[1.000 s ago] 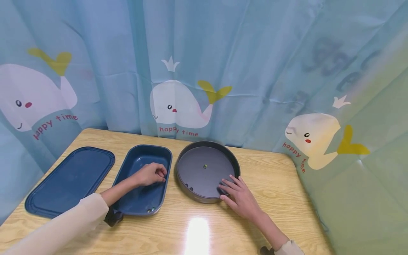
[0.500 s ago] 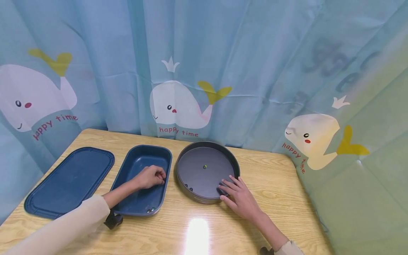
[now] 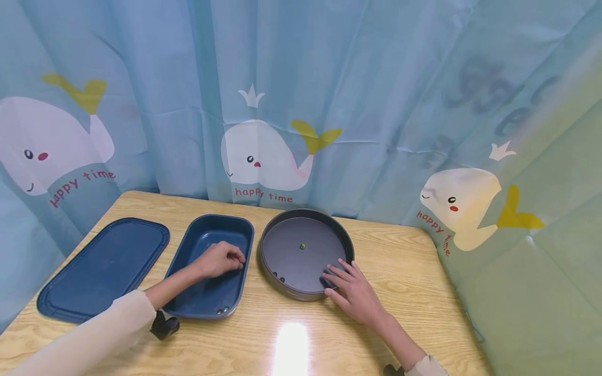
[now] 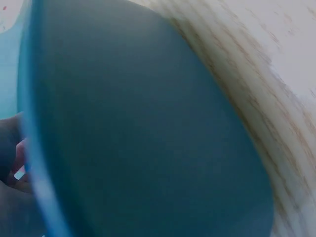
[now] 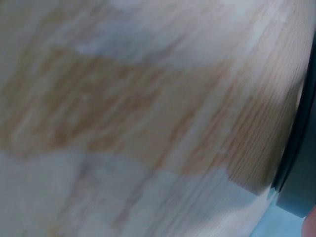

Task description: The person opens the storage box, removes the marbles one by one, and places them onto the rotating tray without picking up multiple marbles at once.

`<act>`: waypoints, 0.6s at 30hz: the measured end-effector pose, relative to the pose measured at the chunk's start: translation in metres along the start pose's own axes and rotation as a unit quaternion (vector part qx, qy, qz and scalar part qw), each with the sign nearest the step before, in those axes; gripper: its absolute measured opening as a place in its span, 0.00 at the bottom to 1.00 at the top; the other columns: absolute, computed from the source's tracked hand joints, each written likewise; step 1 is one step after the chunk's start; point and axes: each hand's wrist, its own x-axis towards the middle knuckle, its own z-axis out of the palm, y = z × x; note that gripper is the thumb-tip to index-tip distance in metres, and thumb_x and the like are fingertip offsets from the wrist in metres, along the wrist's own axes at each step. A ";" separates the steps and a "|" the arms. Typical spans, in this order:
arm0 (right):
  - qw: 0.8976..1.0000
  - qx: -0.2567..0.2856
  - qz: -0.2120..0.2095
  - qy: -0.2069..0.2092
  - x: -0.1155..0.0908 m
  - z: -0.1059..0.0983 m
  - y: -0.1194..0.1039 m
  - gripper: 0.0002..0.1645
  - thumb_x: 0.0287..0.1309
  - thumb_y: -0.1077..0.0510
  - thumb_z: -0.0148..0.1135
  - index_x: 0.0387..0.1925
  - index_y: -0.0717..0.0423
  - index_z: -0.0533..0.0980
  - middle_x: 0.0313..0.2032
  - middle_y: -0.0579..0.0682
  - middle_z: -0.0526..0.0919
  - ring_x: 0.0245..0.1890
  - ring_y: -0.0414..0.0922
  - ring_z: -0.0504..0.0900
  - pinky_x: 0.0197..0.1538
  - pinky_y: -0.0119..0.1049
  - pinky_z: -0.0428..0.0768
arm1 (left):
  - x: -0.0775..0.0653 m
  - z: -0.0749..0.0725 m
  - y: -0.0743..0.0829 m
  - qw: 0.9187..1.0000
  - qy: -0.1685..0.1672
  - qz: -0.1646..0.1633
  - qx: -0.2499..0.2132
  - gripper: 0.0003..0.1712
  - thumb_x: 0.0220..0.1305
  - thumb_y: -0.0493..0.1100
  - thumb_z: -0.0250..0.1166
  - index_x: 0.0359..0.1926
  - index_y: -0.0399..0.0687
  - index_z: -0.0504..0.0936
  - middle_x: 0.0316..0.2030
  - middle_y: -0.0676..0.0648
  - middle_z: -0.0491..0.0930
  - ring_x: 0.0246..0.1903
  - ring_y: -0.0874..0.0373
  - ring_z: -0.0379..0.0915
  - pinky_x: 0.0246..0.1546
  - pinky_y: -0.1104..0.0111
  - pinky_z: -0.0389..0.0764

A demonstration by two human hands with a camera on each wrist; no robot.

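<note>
My left hand (image 3: 222, 259) is inside the deep blue rectangular container (image 3: 177, 263), its fingers curled close to the right wall. I cannot tell whether anything is between those fingertips. Two small marbles (image 3: 226, 308) lie in the container's near right corner. My right hand (image 3: 356, 293) rests at the near right rim of the round dark grey pan (image 3: 308, 224), fingers extended over its inside. A green marble (image 3: 302, 246) lies near the pan's middle. Two dark marbles (image 3: 282, 279) sit by its near left wall. The left wrist view shows the container's outer wall (image 4: 148, 118), with fingers partly hidden beyond its rim.
A flat blue lid (image 3: 105, 266) lies on the wooden table (image 3: 400, 261), left of the container. The pan stands just right of the container, with a narrow strip of table between them. A blue curtain (image 3: 376, 94) with whale prints hangs behind the table and along its sides.
My left forearm has shifted very slightly to the left, while its fingers stay by the container's right wall. The right hand, the pan and the marbles hold their places.
</note>
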 end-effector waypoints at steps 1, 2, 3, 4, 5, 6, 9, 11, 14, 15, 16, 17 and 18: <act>1.000 0.000 0.000 0.000 0.000 0.000 0.000 0.24 0.69 0.43 0.59 0.58 0.49 0.81 0.63 0.50 0.76 0.70 0.58 0.64 0.71 0.58 0.53 | 0.000 -0.002 0.002 1.000 0.001 0.001 -0.002 0.03 0.59 0.32 0.69 0.34 0.40 0.87 0.29 0.52 0.85 0.31 0.61 0.76 0.33 0.66 0.76; 1.000 0.000 0.000 0.000 0.000 0.000 0.000 0.24 0.69 0.43 0.59 0.58 0.50 0.81 0.63 0.50 0.77 0.70 0.58 0.64 0.71 0.59 0.53 | -0.001 -0.003 0.004 1.000 0.002 0.000 -0.003 0.02 0.60 0.33 0.69 0.35 0.40 0.88 0.30 0.52 0.84 0.31 0.61 0.76 0.33 0.65 0.77; 1.000 0.001 -0.001 0.001 0.000 0.000 0.000 0.24 0.69 0.43 0.59 0.58 0.50 0.81 0.63 0.50 0.77 0.70 0.58 0.64 0.71 0.59 0.53 | 0.000 -0.004 0.005 1.000 0.004 0.001 -0.005 0.03 0.60 0.33 0.69 0.35 0.41 0.88 0.30 0.53 0.84 0.32 0.61 0.77 0.34 0.65 0.77; 1.000 0.001 -0.001 0.000 0.000 0.000 -0.001 0.24 0.69 0.43 0.59 0.58 0.50 0.81 0.63 0.50 0.77 0.70 0.58 0.64 0.71 0.59 0.53 | -0.001 -0.006 0.007 1.000 0.007 0.001 -0.007 0.03 0.61 0.33 0.68 0.35 0.42 0.88 0.30 0.53 0.84 0.32 0.61 0.77 0.34 0.65 0.78; 1.000 0.001 -0.001 0.001 0.000 0.000 -0.001 0.24 0.69 0.43 0.59 0.58 0.50 0.81 0.63 0.50 0.77 0.70 0.58 0.64 0.70 0.59 0.53 | 0.000 -0.008 0.009 1.000 0.009 0.005 -0.009 0.03 0.62 0.33 0.68 0.36 0.41 0.88 0.30 0.53 0.84 0.32 0.60 0.78 0.34 0.64 0.78; 1.000 0.002 -0.003 0.002 0.000 -0.001 -0.001 0.24 0.69 0.43 0.59 0.58 0.50 0.81 0.63 0.50 0.77 0.69 0.58 0.64 0.70 0.59 0.53 | 0.000 -0.010 0.011 1.000 0.011 0.005 -0.012 0.03 0.62 0.34 0.68 0.36 0.41 0.88 0.30 0.53 0.84 0.32 0.60 0.78 0.35 0.64 0.79; 1.000 0.001 -0.004 0.005 0.000 -0.001 -0.002 0.23 0.69 0.43 0.59 0.58 0.50 0.81 0.63 0.51 0.77 0.69 0.58 0.65 0.70 0.60 0.54 | 0.001 -0.016 0.019 1.000 0.019 0.008 -0.022 0.04 0.64 0.34 0.67 0.38 0.40 0.88 0.31 0.52 0.84 0.33 0.59 0.79 0.35 0.63 0.80; 1.000 0.000 -0.003 0.005 0.001 -0.002 -0.002 0.24 0.69 0.43 0.59 0.58 0.50 0.81 0.63 0.51 0.77 0.69 0.58 0.65 0.70 0.60 0.54 | 0.003 -0.020 0.024 0.999 0.025 0.012 -0.027 0.05 0.64 0.34 0.67 0.39 0.39 0.87 0.32 0.51 0.84 0.33 0.58 0.80 0.36 0.62 0.81; 1.000 -0.001 -0.001 0.003 0.001 -0.002 -0.002 0.24 0.69 0.43 0.59 0.58 0.50 0.81 0.63 0.50 0.77 0.70 0.57 0.65 0.70 0.59 0.54 | 0.007 -0.023 0.031 0.999 0.036 0.011 -0.031 0.06 0.65 0.35 0.66 0.41 0.40 0.87 0.34 0.51 0.84 0.34 0.57 0.80 0.38 0.60 0.81; 1.000 -0.001 0.000 0.002 0.001 -0.002 -0.001 0.24 0.69 0.43 0.59 0.58 0.50 0.81 0.63 0.50 0.77 0.70 0.57 0.64 0.70 0.59 0.53 | 0.009 -0.023 0.033 0.999 0.038 0.012 -0.032 0.06 0.65 0.35 0.66 0.41 0.40 0.87 0.34 0.51 0.84 0.35 0.57 0.80 0.39 0.60 0.81; 1.000 -0.001 0.001 0.001 0.000 -0.002 -0.001 0.24 0.69 0.43 0.59 0.58 0.50 0.81 0.63 0.50 0.77 0.70 0.57 0.64 0.70 0.59 0.53 | 0.011 -0.023 0.035 0.999 0.040 0.011 -0.033 0.06 0.66 0.35 0.66 0.41 0.40 0.87 0.34 0.51 0.85 0.35 0.57 0.81 0.39 0.59 0.82; 1.000 -0.001 0.002 0.000 0.000 -0.002 -0.001 0.24 0.69 0.43 0.59 0.58 0.50 0.81 0.63 0.50 0.77 0.70 0.57 0.64 0.70 0.59 0.53 | 0.013 -0.023 0.038 0.998 0.041 0.012 -0.036 0.07 0.66 0.36 0.66 0.42 0.40 0.87 0.35 0.50 0.85 0.36 0.56 0.81 0.40 0.59 0.82; 1.000 -0.001 0.003 -0.001 0.000 -0.001 -0.001 0.24 0.69 0.43 0.59 0.58 0.50 0.81 0.63 0.50 0.77 0.70 0.57 0.64 0.70 0.59 0.53 | 0.015 -0.022 0.040 0.998 0.043 0.010 -0.036 0.07 0.66 0.36 0.66 0.42 0.40 0.87 0.35 0.50 0.85 0.36 0.56 0.81 0.40 0.59 0.82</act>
